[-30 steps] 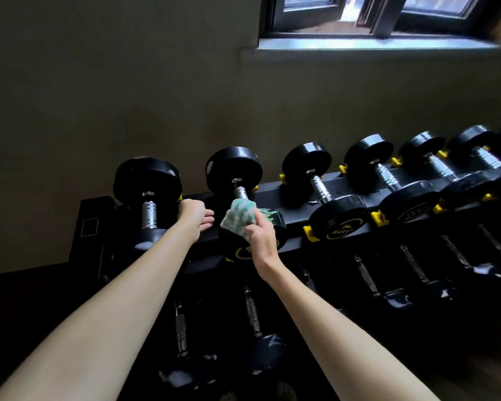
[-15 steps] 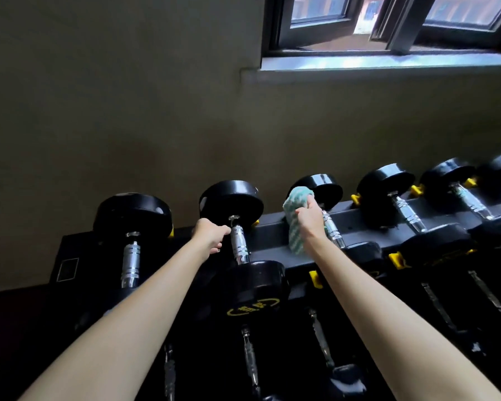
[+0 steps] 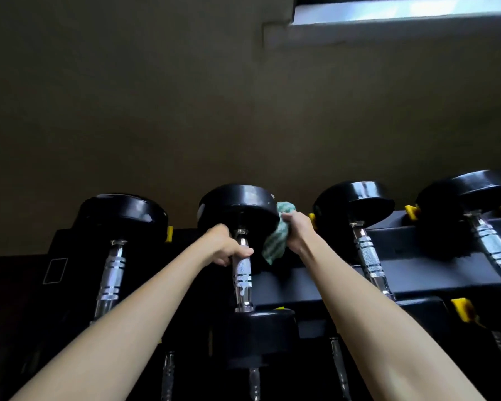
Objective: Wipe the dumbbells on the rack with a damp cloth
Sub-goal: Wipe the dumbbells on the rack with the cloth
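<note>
Black dumbbells with chrome handles lie side by side on the top tier of a black rack (image 3: 324,282). My left hand (image 3: 229,246) grips the chrome handle of the second dumbbell from the left (image 3: 240,212), just below its far head. My right hand (image 3: 297,231) holds a green-and-white cloth (image 3: 275,241) against the right side of that same far head. Part of the cloth sticks up behind the head and part hangs down below my fingers.
Another dumbbell (image 3: 122,215) lies to the left and two more dumbbells (image 3: 356,201) to the right, with yellow stops (image 3: 462,308) on the rack. Lower tiers hold further dumbbells in shadow. A dark wall rises behind, with a window sill (image 3: 402,13) at the top right.
My left hand has closed round the second dumbbell's handle. My right hand has brought the cloth left from the third dumbbell to the second one's far head. The camera has moved closer.
</note>
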Tool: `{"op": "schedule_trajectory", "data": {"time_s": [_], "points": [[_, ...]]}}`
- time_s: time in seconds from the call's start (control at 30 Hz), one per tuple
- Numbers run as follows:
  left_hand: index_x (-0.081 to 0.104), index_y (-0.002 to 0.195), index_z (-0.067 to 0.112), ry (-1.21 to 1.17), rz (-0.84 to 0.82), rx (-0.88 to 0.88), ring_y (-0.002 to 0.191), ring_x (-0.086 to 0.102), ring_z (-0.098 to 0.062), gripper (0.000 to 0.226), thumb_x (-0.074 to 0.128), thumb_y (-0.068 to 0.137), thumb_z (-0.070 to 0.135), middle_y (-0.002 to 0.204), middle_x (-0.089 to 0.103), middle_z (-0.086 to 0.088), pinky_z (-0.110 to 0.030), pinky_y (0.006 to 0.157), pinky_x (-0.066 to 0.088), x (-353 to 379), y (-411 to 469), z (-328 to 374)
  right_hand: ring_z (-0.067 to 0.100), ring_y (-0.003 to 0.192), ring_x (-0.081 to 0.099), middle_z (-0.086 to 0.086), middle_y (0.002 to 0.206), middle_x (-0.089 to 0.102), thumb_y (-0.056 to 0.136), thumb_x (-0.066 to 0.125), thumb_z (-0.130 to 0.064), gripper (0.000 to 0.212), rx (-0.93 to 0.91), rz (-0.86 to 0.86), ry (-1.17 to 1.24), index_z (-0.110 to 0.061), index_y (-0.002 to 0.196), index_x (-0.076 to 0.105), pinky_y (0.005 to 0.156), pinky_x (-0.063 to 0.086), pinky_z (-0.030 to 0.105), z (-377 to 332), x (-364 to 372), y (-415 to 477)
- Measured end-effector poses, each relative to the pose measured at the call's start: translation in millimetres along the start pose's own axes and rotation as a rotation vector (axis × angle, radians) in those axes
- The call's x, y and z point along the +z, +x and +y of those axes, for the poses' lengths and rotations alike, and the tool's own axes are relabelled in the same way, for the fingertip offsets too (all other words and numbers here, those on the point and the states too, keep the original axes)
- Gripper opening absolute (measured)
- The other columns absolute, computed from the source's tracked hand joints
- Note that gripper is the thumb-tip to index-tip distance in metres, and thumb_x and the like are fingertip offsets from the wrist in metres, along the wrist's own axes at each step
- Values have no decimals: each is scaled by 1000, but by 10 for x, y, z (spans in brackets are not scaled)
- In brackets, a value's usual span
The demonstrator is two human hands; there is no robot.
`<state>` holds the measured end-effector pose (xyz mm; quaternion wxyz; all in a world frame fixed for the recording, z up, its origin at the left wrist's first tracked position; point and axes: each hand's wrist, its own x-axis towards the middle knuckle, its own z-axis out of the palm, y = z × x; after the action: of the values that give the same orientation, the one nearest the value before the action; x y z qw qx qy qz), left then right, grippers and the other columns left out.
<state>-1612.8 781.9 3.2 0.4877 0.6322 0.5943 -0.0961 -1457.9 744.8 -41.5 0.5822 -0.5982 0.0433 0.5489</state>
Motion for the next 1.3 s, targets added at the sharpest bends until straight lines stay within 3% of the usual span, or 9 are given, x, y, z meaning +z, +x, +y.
{"op": "schedule_trajectory", "data": {"time_s": [0.1,0.2,0.27,0.5,0.67,0.77,0.87,1.1,1.3], "points": [[47,73,11,-23,-16,1,59,54,-12,29,72,81,23,69,56,-4,-14,43,43,-5,-1,6,34,111,57,22,123,55,93,35,-1,38,39,-3,81,6,126,50,99,44,39,-11,60,21],[50,74,10,-42,-1,28,59,54,-13,27,72,81,25,68,57,-5,-16,46,44,7,-38,-34,16,65,60,7,77,63,90,33,4,28,-31,30,187,-7,84,59,57,49,20,-18,103,-38],[53,79,8,-56,14,46,63,55,-18,27,73,79,26,76,61,-10,-18,49,45,20,-51,-69,12,48,60,2,55,63,88,34,7,30,-92,33,278,-8,74,56,45,48,17,-46,127,-142],[59,99,3,-151,13,50,60,58,-17,35,72,79,27,84,65,-13,-26,53,49,77,-80,-133,13,51,58,3,58,60,81,33,9,31,-294,43,384,-7,71,56,51,50,16,-80,285,-486],[59,98,6,-131,-18,75,62,57,-16,31,68,83,32,89,66,-11,-24,54,47,40,-139,-155,8,53,31,-6,57,38,80,35,7,35,-509,58,-69,-21,59,41,47,28,19,-46,417,-653],[51,81,13,-160,-57,86,60,52,-14,18,63,87,25,73,57,-3,-22,55,46,-9,-215,-198,8,61,33,-5,65,37,84,37,2,29,-592,42,-242,-21,68,45,61,30,26,44,516,-761],[52,90,8,-223,-20,42,58,52,-15,8,59,87,11,70,54,-5,-21,52,43,-97,-244,-291,12,73,41,-9,71,43,85,38,-2,26,-658,86,-423,-24,78,50,74,34,32,104,679,-899],[48,114,-4,-190,159,-40,96,63,-33,25,37,92,0,112,59,-20,-35,74,51,-366,-178,-633,32,104,47,23,103,56,84,33,-4,20,-919,51,-1143,-2,95,49,72,23,36,116,1123,-1061],[41,126,-6,-278,200,-93,109,59,-35,32,34,96,2,125,55,-22,-36,84,50,-494,-150,-756,39,112,51,23,120,57,92,40,-10,30,-770,-127,-1701,-5,118,55,84,38,34,-47,1600,-887]]}}
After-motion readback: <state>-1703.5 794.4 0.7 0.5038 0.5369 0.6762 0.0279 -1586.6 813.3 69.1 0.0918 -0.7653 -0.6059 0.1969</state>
